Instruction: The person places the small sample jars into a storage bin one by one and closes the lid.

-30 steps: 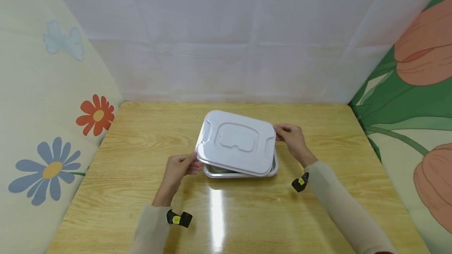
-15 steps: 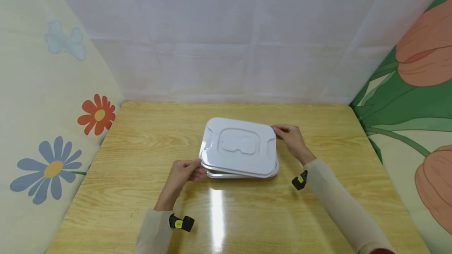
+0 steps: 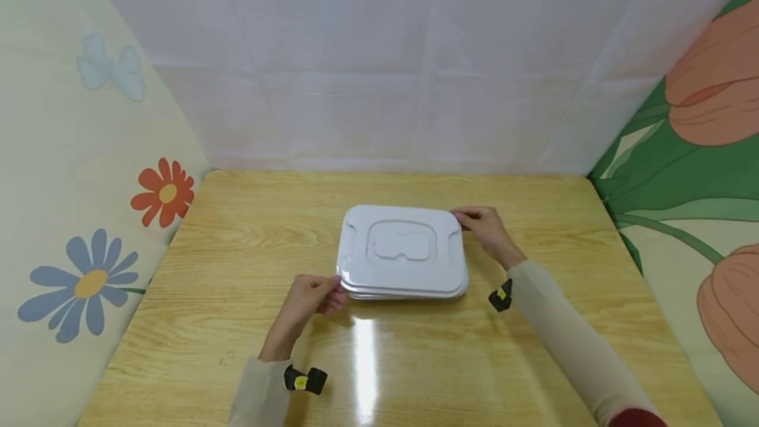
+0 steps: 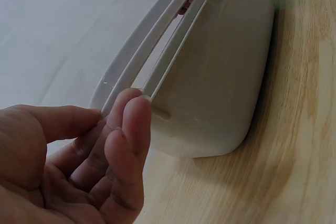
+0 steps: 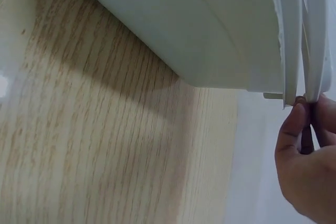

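Observation:
A white rectangular lid (image 3: 403,275) with raised panels lies nearly level over a light-coloured box (image 4: 215,72) on the table. A narrow gap shows between lid and box rim in the left wrist view. My left hand (image 3: 314,296) pinches the lid's near left corner between thumb and fingers, the fingertips right at the box rim. At the far right corner my right hand (image 3: 487,228) grips the lid's edge, its fingers partly behind it. In the right wrist view the box wall (image 5: 173,30) stands beside the hand. The box's inside is hidden.
The box stands on a wood-grain table (image 3: 237,229). A white cloth backdrop (image 3: 356,117) hangs behind it, with flower-printed panels at left (image 3: 59,150) and right (image 3: 723,203).
The lid's raised left side has come down and turned level, so it lines up with the box. My left hand has moved down and slightly right with it; the right hand stays nearly in place.

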`<action>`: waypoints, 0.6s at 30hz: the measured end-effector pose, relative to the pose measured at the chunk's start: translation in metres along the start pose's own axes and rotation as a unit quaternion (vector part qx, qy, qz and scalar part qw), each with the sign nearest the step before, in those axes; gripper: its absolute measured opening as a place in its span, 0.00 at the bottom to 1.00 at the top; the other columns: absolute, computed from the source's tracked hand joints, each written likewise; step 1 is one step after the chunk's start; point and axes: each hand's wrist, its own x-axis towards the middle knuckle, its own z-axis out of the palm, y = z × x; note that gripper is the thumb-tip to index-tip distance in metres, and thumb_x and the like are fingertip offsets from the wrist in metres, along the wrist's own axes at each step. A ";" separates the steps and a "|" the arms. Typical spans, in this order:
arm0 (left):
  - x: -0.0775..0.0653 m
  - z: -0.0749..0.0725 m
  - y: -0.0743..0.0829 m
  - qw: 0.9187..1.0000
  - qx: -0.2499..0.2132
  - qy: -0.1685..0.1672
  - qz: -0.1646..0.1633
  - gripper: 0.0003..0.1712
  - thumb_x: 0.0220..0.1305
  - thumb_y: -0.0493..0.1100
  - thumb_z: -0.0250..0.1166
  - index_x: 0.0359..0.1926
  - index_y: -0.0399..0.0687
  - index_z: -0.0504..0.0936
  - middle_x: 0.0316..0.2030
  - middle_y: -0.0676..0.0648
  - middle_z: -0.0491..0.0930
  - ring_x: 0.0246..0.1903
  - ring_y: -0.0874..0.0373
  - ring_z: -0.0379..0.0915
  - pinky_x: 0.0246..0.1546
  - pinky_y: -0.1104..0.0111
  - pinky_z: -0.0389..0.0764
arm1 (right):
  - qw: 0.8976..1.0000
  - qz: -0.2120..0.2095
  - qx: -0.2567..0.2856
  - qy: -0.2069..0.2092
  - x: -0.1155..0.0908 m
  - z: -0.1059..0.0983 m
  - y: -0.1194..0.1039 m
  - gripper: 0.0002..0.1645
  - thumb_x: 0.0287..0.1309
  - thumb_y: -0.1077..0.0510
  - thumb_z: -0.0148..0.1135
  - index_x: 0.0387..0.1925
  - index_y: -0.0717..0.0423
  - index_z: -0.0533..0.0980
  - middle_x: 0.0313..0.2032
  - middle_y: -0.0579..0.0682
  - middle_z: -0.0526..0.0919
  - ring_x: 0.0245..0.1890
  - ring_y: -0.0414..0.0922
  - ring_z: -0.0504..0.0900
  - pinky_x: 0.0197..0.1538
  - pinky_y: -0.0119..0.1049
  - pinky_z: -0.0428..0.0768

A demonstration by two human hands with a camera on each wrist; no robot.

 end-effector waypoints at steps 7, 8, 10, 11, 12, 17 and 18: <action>-0.002 0.003 0.000 0.999 0.015 -0.031 -0.004 0.20 0.68 0.41 0.56 0.36 0.21 0.81 0.21 0.48 0.84 0.20 0.61 0.79 0.22 0.71 0.80 | 0.999 0.006 -0.033 0.004 0.008 0.000 0.001 0.18 0.67 0.60 0.53 0.53 0.68 0.75 0.53 0.65 0.79 0.39 0.35 0.81 0.54 0.40 0.80; -0.002 0.003 -0.001 0.999 0.014 -0.033 -0.006 0.20 0.68 0.41 0.56 0.36 0.21 0.81 0.20 0.48 0.84 0.20 0.61 0.79 0.22 0.71 0.79 | 0.999 0.005 -0.034 0.003 0.009 0.000 0.001 0.18 0.67 0.61 0.53 0.53 0.68 0.76 0.53 0.65 0.79 0.39 0.35 0.81 0.53 0.39 0.80; -0.003 0.005 -0.001 0.999 0.014 -0.039 -0.007 0.21 0.68 0.41 0.56 0.37 0.20 0.80 0.20 0.49 0.84 0.20 0.61 0.79 0.22 0.72 0.79 | 0.999 0.003 -0.042 0.001 0.010 0.000 0.003 0.18 0.67 0.61 0.53 0.52 0.69 0.76 0.52 0.66 0.79 0.39 0.37 0.81 0.51 0.36 0.81; -0.003 0.005 -0.002 0.999 0.015 -0.042 -0.008 0.21 0.68 0.41 0.55 0.37 0.20 0.80 0.20 0.49 0.84 0.20 0.62 0.79 0.21 0.73 0.78 | 0.999 0.002 -0.045 0.001 0.011 0.000 0.003 0.17 0.67 0.62 0.53 0.52 0.69 0.76 0.52 0.66 0.79 0.39 0.37 0.81 0.49 0.35 0.81; -0.003 0.006 -0.002 0.999 0.015 -0.044 -0.007 0.22 0.68 0.41 0.55 0.38 0.19 0.79 0.20 0.49 0.83 0.20 0.62 0.79 0.21 0.73 0.78 | 0.999 0.003 -0.049 0.000 0.011 0.000 0.004 0.17 0.67 0.62 0.53 0.52 0.69 0.76 0.51 0.66 0.79 0.39 0.37 0.81 0.48 0.33 0.81; -0.004 0.008 -0.004 0.998 0.019 -0.053 -0.003 0.22 0.69 0.41 0.55 0.38 0.18 0.79 0.20 0.50 0.83 0.19 0.63 0.78 0.21 0.73 0.78 | 0.998 0.001 -0.057 -0.001 0.011 0.001 0.004 0.17 0.67 0.62 0.52 0.51 0.69 0.77 0.51 0.65 0.80 0.40 0.38 0.81 0.47 0.31 0.81; -0.004 0.008 -0.004 0.998 0.018 -0.054 -0.002 0.22 0.69 0.41 0.55 0.37 0.17 0.79 0.20 0.50 0.83 0.19 0.63 0.78 0.21 0.73 0.78 | 0.998 0.001 -0.056 0.000 0.011 0.001 0.004 0.17 0.67 0.62 0.52 0.51 0.69 0.77 0.51 0.65 0.80 0.40 0.39 0.81 0.47 0.32 0.81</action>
